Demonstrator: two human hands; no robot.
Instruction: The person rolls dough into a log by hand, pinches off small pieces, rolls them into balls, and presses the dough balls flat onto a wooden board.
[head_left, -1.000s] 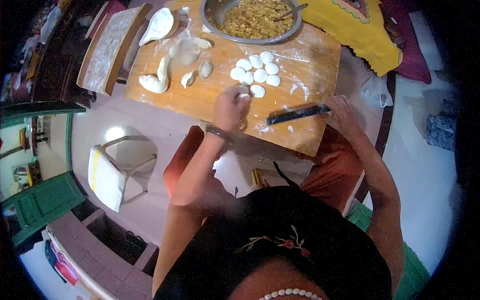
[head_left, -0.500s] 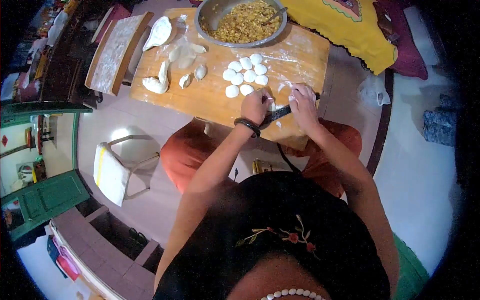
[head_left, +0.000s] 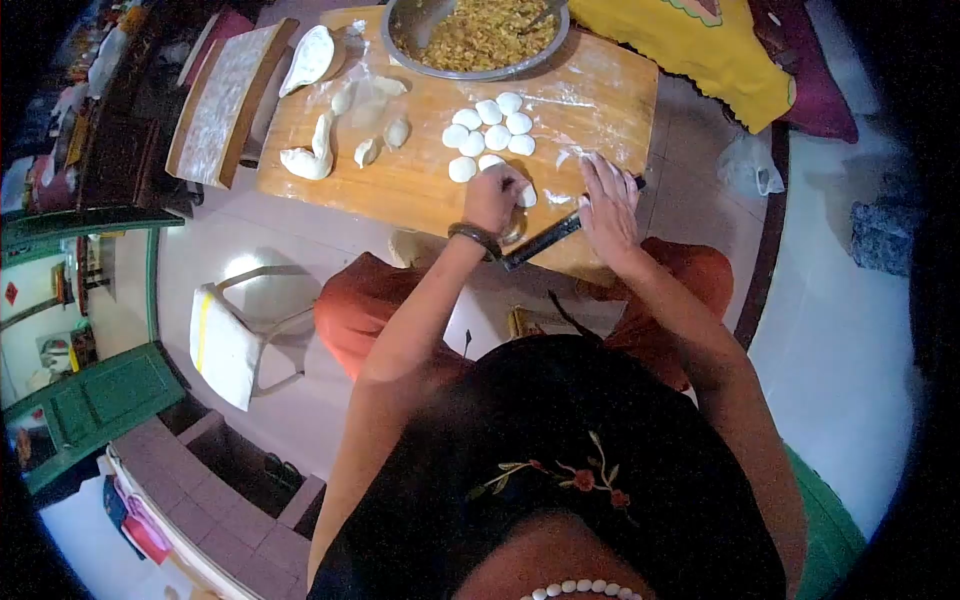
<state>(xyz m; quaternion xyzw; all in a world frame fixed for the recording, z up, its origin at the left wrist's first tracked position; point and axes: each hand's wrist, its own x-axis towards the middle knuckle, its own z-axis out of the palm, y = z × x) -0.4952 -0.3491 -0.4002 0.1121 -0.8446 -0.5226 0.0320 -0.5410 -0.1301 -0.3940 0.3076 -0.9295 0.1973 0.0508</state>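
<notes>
My left hand (head_left: 495,197) is closed on a small white dough piece (head_left: 526,195) near the front edge of the wooden board (head_left: 400,205). Over a dark rolling pin (head_left: 548,238) lies my right hand (head_left: 608,205), its fingers stretched out and slanting up the board. The pin runs diagonally, its lower end close to my left wrist. Just beyond my left hand, several white dough rounds (head_left: 468,118) are grouped together; the nearest one is partly covered by that hand.
A metal bowl of chopped filling (head_left: 488,38) stands at the board's far side. Further left are a dough strip (head_left: 308,163), two small dumplings (head_left: 396,132) and a floured pouch-shaped piece (head_left: 308,60). A white-seated chair (head_left: 222,345) stands at left, a plastic bag (head_left: 750,172) at right.
Over the last second my right hand moved left and inward with the pin, which now slants more steeply. My left hand moved right from beside the rounds, holding a dough piece.
</notes>
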